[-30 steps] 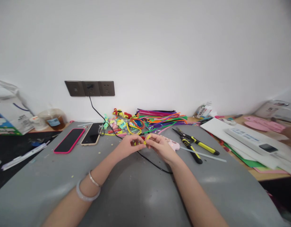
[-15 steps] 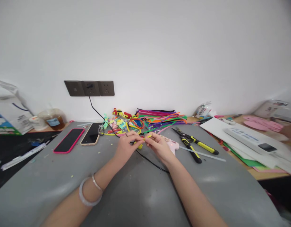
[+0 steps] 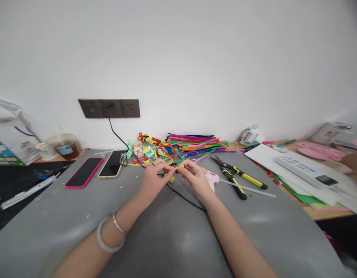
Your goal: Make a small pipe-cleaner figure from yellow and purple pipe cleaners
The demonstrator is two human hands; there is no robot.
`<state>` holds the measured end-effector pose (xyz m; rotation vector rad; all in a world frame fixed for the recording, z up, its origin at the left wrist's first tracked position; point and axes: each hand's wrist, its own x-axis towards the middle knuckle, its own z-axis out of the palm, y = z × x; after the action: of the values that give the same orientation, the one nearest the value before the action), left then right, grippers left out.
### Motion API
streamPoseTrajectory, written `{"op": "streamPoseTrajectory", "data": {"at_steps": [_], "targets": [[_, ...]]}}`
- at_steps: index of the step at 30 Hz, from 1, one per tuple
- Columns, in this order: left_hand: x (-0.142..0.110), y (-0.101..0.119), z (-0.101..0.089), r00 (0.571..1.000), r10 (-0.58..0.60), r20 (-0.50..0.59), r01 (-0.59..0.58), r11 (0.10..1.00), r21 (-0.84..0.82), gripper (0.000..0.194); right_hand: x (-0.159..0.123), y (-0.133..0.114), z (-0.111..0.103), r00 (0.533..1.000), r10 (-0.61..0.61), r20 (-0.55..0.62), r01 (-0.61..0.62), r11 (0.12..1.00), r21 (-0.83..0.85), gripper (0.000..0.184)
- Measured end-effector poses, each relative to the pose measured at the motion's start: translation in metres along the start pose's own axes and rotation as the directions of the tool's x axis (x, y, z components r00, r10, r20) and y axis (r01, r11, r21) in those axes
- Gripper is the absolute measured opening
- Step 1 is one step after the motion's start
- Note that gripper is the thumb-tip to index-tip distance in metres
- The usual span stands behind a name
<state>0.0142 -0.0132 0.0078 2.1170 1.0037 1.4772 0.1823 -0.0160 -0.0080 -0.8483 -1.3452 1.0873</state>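
Note:
My left hand (image 3: 157,178) is closed in a pinch on one end of a short yellow pipe cleaner (image 3: 176,168). The fingertips of my right hand (image 3: 193,180) grip its other end, and only a small bit shows between them. Just below the fingers, a yellow fuzzy piece (image 3: 172,179) lies partly hidden. A white and pink glue gun (image 3: 212,178) rests beyond my right hand, with a clear glue stick (image 3: 248,188) reaching out behind it. The gun's front is hidden by the hand.
Pliers (image 3: 236,175) lie right of the glue gun. Bundled pipe cleaners (image 3: 196,146) and small pastel pieces (image 3: 142,150) line the wall. Two phones (image 3: 84,172) sit at left. A black cord (image 3: 186,197) crosses under my hands. Another person's hand (image 3: 355,164) shows at far right.
More of the yellow pipe cleaner shows between my fingertips, and my hands have shifted only slightly. At far right, a pink piece has appeared by the other person's hand.

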Motion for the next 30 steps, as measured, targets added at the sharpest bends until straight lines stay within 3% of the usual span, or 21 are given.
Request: {"op": "streamPoseTrajectory", "data": {"at_steps": [8,14,21,24,26,30], "targets": [[0.0,-0.007,-0.004,0.997,0.068,-0.046,-0.071,0.994,-0.081,0.014,-0.001,0.002,-0.002,0.999,-0.044,0.012,0.044,0.999,-0.004,0.025],[0.005,-0.013,-0.012,0.988,0.152,0.014,-0.151,0.988,-0.017,0.017,-0.001,0.001,-0.002,0.998,-0.061,0.011,0.062,0.996,-0.067,0.028],[0.005,-0.014,-0.013,0.984,0.172,0.041,-0.174,0.982,0.073,0.014,0.0,-0.001,0.0,0.998,-0.07,-0.007,0.069,0.995,-0.07,0.028],[0.007,-0.021,-0.017,0.975,0.19,0.119,-0.203,0.973,0.109,0.01,0.001,0.0,0.0,0.996,-0.059,-0.059,0.058,0.998,-0.029,0.027],[0.01,-0.028,-0.02,0.955,0.189,0.229,-0.225,0.964,0.144,0.015,0.001,0.0,-0.001,0.992,-0.044,-0.116,0.046,0.999,0.014,0.027],[0.01,-0.041,-0.024,0.919,0.085,0.386,-0.195,0.947,0.257,0.025,0.002,0.001,-0.004,0.984,-0.02,-0.176,0.031,0.998,0.056,0.026]]}}
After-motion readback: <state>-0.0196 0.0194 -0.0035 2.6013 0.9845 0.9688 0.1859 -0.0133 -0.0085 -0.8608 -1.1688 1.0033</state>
